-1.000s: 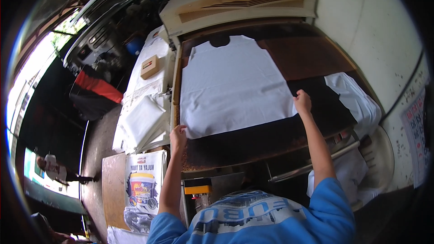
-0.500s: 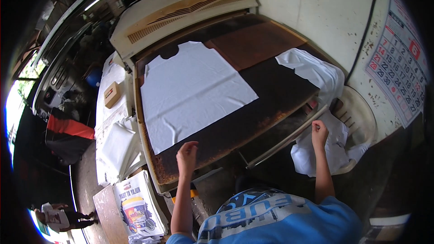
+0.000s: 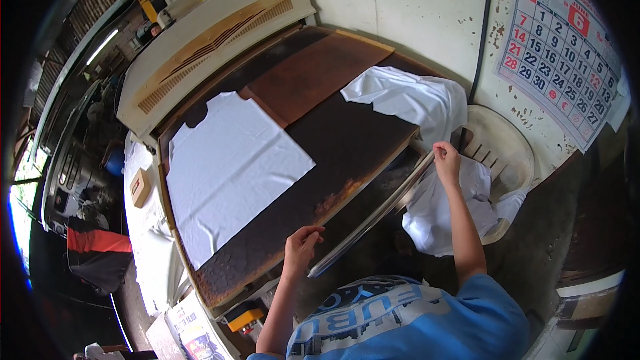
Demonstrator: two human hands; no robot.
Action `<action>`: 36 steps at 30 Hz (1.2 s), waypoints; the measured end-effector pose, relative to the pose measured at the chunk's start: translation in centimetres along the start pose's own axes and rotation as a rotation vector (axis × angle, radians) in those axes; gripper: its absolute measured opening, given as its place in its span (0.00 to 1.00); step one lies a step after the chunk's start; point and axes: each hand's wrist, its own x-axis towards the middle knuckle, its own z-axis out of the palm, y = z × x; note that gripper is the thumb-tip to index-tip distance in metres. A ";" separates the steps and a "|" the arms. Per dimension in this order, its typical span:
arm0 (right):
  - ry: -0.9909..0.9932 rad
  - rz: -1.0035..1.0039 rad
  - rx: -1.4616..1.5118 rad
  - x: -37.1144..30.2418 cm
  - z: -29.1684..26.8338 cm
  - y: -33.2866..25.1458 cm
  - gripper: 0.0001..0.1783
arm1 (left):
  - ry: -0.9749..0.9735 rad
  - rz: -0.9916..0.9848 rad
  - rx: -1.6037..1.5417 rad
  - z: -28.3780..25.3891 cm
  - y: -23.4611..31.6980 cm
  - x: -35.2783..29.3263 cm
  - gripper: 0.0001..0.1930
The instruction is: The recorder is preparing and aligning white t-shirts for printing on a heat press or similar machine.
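Note:
A white cut shirt panel [image 3: 233, 167] lies flat on the dark bed of a large press [image 3: 347, 153], its curved neckline toward the far left. Just over the bed's front edge hovers my left hand [image 3: 302, 252], empty, fingers loosely bent with a gap at the thumb. My right hand [image 3: 448, 163] is raised by the upper end of a metal bar [image 3: 373, 213], thumb and fingers closed together with nothing visible in them. Whether it touches the bar cannot be told. Beyond it, a second white fabric piece [image 3: 407, 93] drapes over the bed's right corner.
A plastic chair [image 3: 510, 147] at the right bears white cloth [image 3: 447, 210]. The beige press hood [image 3: 213, 40] stands along the far side. To the left is a white-covered table [image 3: 143, 240] with a small box [image 3: 140, 187]. A calendar [image 3: 560, 47] hangs on the wall.
My view has swung to the right. My right hand has moved up toward the bar's end and the draped fabric; my left hand has shifted rightward along the bed's front edge. The panel still lies flat.

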 end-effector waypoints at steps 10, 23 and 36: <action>-0.048 0.014 -0.370 14.1 -0.2 16.8 0.15 | -0.390 -0.612 -0.776 27.2 6.2 19.7 0.14; -0.158 -0.128 -0.137 21.0 1.3 23.8 0.09 | -0.006 -0.649 -1.014 39.8 -0.9 33.4 0.06; -0.265 0.487 1.073 37.1 -13.8 12.1 0.18 | 0.084 0.275 -0.575 19.8 23.2 25.1 0.10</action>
